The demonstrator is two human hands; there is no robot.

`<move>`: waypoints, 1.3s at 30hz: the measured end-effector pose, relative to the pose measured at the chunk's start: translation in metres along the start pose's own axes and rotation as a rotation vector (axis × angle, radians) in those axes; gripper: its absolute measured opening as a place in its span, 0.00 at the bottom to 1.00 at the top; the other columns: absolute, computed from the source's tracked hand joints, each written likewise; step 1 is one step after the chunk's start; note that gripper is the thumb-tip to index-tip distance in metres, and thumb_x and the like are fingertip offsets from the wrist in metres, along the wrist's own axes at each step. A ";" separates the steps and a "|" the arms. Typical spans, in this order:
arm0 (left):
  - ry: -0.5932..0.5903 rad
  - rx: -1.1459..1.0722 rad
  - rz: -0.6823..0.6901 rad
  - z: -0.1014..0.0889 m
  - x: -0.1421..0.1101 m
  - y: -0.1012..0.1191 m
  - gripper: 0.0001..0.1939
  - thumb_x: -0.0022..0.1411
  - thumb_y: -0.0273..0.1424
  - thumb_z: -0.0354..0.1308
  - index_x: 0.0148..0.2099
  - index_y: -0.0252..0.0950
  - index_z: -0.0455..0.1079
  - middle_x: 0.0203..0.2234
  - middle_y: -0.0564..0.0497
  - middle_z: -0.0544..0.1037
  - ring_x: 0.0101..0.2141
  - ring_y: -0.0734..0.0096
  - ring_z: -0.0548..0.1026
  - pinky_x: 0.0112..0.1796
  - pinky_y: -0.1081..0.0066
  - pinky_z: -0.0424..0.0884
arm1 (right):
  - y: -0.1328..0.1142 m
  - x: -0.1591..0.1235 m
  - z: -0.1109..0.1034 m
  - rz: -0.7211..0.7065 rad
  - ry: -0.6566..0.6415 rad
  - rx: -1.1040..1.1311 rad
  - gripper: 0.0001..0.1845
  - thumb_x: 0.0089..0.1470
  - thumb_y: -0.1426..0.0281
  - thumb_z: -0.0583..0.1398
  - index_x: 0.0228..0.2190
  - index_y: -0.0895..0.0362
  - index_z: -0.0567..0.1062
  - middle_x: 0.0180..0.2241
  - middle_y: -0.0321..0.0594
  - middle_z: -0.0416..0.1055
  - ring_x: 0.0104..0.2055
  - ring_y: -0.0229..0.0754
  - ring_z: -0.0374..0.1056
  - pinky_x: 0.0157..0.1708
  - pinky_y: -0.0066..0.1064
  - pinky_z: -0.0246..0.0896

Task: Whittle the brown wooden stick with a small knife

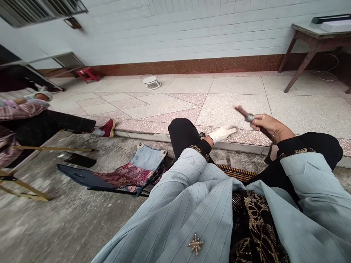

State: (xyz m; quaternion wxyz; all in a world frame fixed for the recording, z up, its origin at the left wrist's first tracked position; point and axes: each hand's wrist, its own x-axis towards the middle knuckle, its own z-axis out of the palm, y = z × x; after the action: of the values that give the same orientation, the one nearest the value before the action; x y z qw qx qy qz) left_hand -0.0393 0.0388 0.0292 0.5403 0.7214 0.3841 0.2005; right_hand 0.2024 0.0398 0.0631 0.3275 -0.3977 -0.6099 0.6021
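My left hand [222, 134], in a white knit glove, is low over the edge of the tiled step, between my knees. Its fingers are closed, and a small greyish thing [234, 132] shows at their tips, too unclear to name. My bare right hand [267, 124] is raised to the right of it, fingers wrapped round a brown wooden stick-like tool [241, 111]. A grey-green band circles that tool just ahead of my fingers. Its far end is blurred and points up and left, apart from my left hand; its other end runs back under my palm.
A low folding chair [128, 173] with patterned fabric stands at my left. Beyond it sits another person [24, 113], one red shoe on the step edge. A white stool [151, 82], red stool [89, 74] and wooden table [315, 38] stand along the wall.
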 end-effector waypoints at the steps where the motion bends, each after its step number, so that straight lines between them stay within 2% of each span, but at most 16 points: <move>1: -0.011 -0.001 -0.004 0.001 0.000 0.000 0.11 0.65 0.37 0.53 0.39 0.35 0.70 0.23 0.53 0.69 0.24 0.77 0.64 0.29 0.74 0.64 | 0.000 0.002 -0.001 -0.008 0.107 0.077 0.16 0.46 0.61 0.68 0.32 0.59 0.74 0.23 0.33 0.64 0.22 0.32 0.55 0.22 0.27 0.50; 3: -0.035 0.002 -0.025 0.003 -0.001 -0.001 0.09 0.64 0.36 0.55 0.38 0.36 0.70 0.21 0.53 0.68 0.24 0.76 0.65 0.29 0.73 0.65 | 0.004 0.007 -0.002 0.042 0.247 0.142 0.15 0.45 0.64 0.69 0.31 0.59 0.73 0.22 0.34 0.64 0.21 0.31 0.55 0.20 0.26 0.48; 5: -0.037 -0.001 -0.049 0.004 -0.002 -0.003 0.07 0.63 0.35 0.57 0.38 0.37 0.71 0.20 0.53 0.68 0.24 0.75 0.65 0.29 0.72 0.66 | 0.012 0.013 -0.004 0.110 0.321 0.116 0.13 0.47 0.66 0.69 0.31 0.59 0.74 0.22 0.35 0.64 0.20 0.31 0.55 0.18 0.25 0.47; 11: 0.062 -0.036 -0.160 0.003 -0.002 -0.010 0.08 0.60 0.37 0.60 0.40 0.38 0.72 0.21 0.50 0.70 0.26 0.71 0.69 0.29 0.71 0.68 | 0.023 0.021 -0.014 0.149 0.372 -0.015 0.12 0.50 0.65 0.67 0.32 0.60 0.75 0.22 0.35 0.64 0.20 0.31 0.55 0.18 0.26 0.46; 13: 0.081 -0.040 -0.180 0.001 -0.003 -0.013 0.09 0.60 0.38 0.61 0.40 0.38 0.72 0.24 0.48 0.72 0.28 0.69 0.72 0.29 0.70 0.68 | 0.021 0.022 -0.016 0.179 0.405 -0.174 0.12 0.51 0.64 0.66 0.33 0.60 0.76 0.22 0.36 0.65 0.20 0.33 0.56 0.20 0.27 0.48; 16: 0.091 -0.039 -0.189 -0.005 -0.005 -0.018 0.10 0.60 0.38 0.61 0.39 0.38 0.73 0.25 0.47 0.72 0.29 0.68 0.73 0.29 0.69 0.68 | 0.021 0.023 -0.012 0.276 0.415 -0.644 0.14 0.50 0.61 0.66 0.36 0.58 0.78 0.26 0.40 0.70 0.25 0.38 0.62 0.25 0.31 0.53; 17: 0.094 -0.036 -0.196 -0.007 -0.005 -0.019 0.10 0.59 0.39 0.61 0.39 0.38 0.73 0.24 0.47 0.72 0.29 0.67 0.73 0.29 0.69 0.68 | 0.021 0.023 -0.010 0.316 0.359 -0.796 0.14 0.49 0.61 0.66 0.35 0.58 0.79 0.27 0.41 0.71 0.27 0.40 0.64 0.26 0.32 0.54; 19: 0.086 -0.016 -0.219 -0.010 -0.006 -0.022 0.11 0.58 0.40 0.61 0.38 0.39 0.73 0.22 0.47 0.70 0.27 0.67 0.73 0.28 0.68 0.67 | 0.023 0.022 -0.004 0.393 0.113 -0.955 0.12 0.46 0.61 0.68 0.31 0.56 0.80 0.26 0.41 0.71 0.28 0.42 0.65 0.28 0.33 0.54; 22: 0.023 0.020 -0.177 -0.013 -0.005 -0.023 0.13 0.56 0.43 0.62 0.37 0.40 0.73 0.20 0.48 0.68 0.24 0.67 0.71 0.27 0.67 0.66 | 0.022 0.016 0.002 0.457 -0.445 -0.778 0.12 0.45 0.60 0.68 0.26 0.56 0.79 0.21 0.36 0.68 0.24 0.38 0.62 0.27 0.31 0.54; 23: 0.000 0.023 -0.138 -0.013 -0.004 -0.022 0.14 0.56 0.44 0.62 0.38 0.39 0.73 0.20 0.48 0.69 0.25 0.67 0.71 0.27 0.67 0.66 | 0.019 0.013 0.003 0.429 -0.576 -0.667 0.13 0.45 0.59 0.68 0.27 0.57 0.79 0.20 0.35 0.67 0.23 0.36 0.60 0.26 0.30 0.53; 24: -0.017 0.019 -0.096 -0.012 -0.003 -0.021 0.16 0.57 0.45 0.61 0.40 0.39 0.73 0.21 0.48 0.70 0.25 0.67 0.70 0.28 0.67 0.66 | 0.016 0.010 0.002 0.377 -0.640 -0.557 0.15 0.46 0.58 0.68 0.28 0.57 0.79 0.20 0.33 0.66 0.23 0.35 0.59 0.26 0.30 0.53; 26: -0.026 0.008 -0.033 -0.010 -0.001 -0.017 0.19 0.59 0.46 0.59 0.42 0.37 0.73 0.24 0.49 0.71 0.27 0.69 0.69 0.30 0.68 0.66 | 0.008 0.004 -0.001 0.223 -0.560 -0.360 0.15 0.47 0.59 0.68 0.30 0.58 0.79 0.21 0.32 0.66 0.23 0.32 0.56 0.26 0.28 0.52; 29: -0.063 -0.018 0.026 -0.004 0.002 -0.010 0.20 0.63 0.48 0.53 0.42 0.34 0.71 0.24 0.51 0.69 0.25 0.75 0.65 0.31 0.70 0.67 | -0.002 -0.003 -0.003 -0.003 -0.218 -0.053 0.15 0.48 0.61 0.68 0.33 0.60 0.78 0.21 0.32 0.64 0.22 0.31 0.54 0.24 0.27 0.50; 31: -0.091 -0.038 0.038 -0.001 0.003 -0.007 0.20 0.65 0.47 0.52 0.41 0.34 0.71 0.21 0.52 0.66 0.23 0.76 0.62 0.30 0.70 0.67 | -0.003 -0.003 -0.003 -0.069 -0.068 0.089 0.15 0.48 0.62 0.69 0.33 0.61 0.77 0.21 0.32 0.63 0.22 0.30 0.54 0.23 0.26 0.48; 36: -0.106 -0.043 0.013 0.003 0.002 -0.008 0.16 0.66 0.44 0.51 0.41 0.36 0.71 0.19 0.53 0.65 0.22 0.75 0.60 0.29 0.70 0.67 | 0.005 0.009 -0.004 -0.022 0.201 0.191 0.18 0.42 0.63 0.72 0.30 0.61 0.75 0.22 0.35 0.66 0.20 0.30 0.57 0.19 0.24 0.47; 39: -0.117 -0.016 0.001 0.005 0.002 -0.009 0.16 0.66 0.44 0.51 0.40 0.36 0.71 0.19 0.52 0.66 0.22 0.75 0.61 0.28 0.70 0.67 | 0.010 0.015 -0.010 0.023 0.350 0.150 0.16 0.45 0.64 0.71 0.31 0.61 0.74 0.21 0.35 0.65 0.19 0.29 0.56 0.18 0.24 0.46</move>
State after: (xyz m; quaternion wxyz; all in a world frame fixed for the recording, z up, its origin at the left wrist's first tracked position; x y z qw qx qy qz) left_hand -0.0379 0.0388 0.0187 0.5673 0.7277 0.3501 0.1613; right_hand 0.2055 0.0574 0.0523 0.4506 -0.4778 -0.4924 0.5711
